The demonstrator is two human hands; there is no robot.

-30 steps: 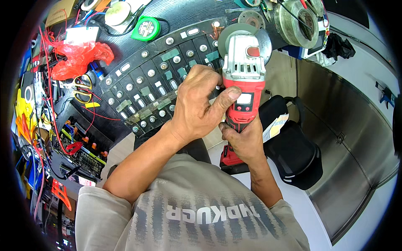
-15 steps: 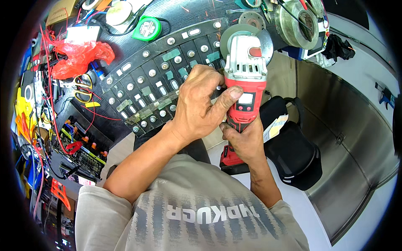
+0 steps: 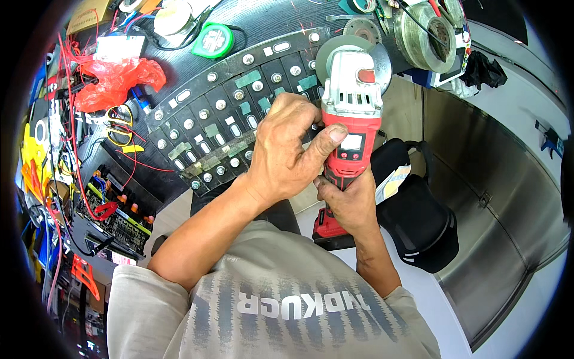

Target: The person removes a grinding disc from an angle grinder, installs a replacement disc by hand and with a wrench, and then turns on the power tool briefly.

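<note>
A red and silver cordless angle grinder (image 3: 353,119) is held upright in the picture, its disc (image 3: 382,64) at the far end beside the right end of a black battery pack. My right hand (image 3: 350,200) wraps round the grinder's lower grip. My left hand (image 3: 290,140) is closed against its left side, thumb on the red body and other fingers curled, partly hidden. The battery pack (image 3: 236,99) is a curved row of black cells with silver bolt terminals and strips of greenish tape. Small orange sparks show near the disc. Where the disc touches is hidden behind the grinder's head.
A green tape measure (image 3: 213,40), red plastic bag (image 3: 122,81) and yellow-handled scissors (image 3: 119,125) lie at the left. Loose red wires and a circuit board (image 3: 113,218) sit nearer. Clear spools (image 3: 427,39) stand far right. A black chair (image 3: 415,218) is to my right.
The bench and its things sit slightly further right in the picture. Both hands keep the same hold on the grinder, which has barely shifted.
</note>
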